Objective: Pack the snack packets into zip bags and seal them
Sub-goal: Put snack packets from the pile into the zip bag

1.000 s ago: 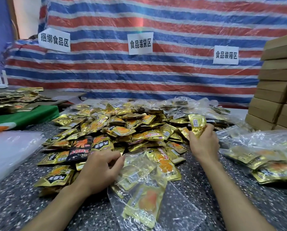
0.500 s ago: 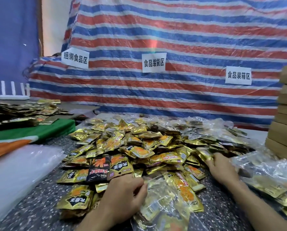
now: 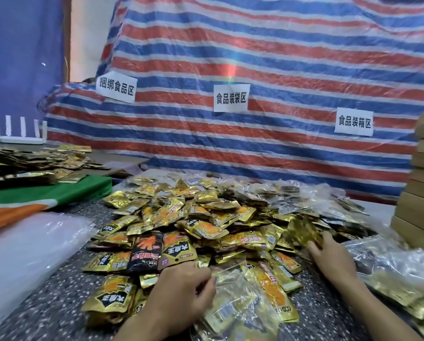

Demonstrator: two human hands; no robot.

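Hundreds of packets (image 3: 206, 217) heap in the middle. Near you, your left hand (image 3: 181, 291) pinches the bag (image 3: 238, 313) at its mouth, and your right hand (image 3: 331, 259) grips one blurred packet (image 3: 302, 230) at the heap's right. Slacken the left and the mouth may fold shut, blocking that packet.

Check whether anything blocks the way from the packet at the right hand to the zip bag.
Nothing visible blocks it. Between the gold packet at the right hand and the zip bag in the left hand, only loose packets lie flat on the table.
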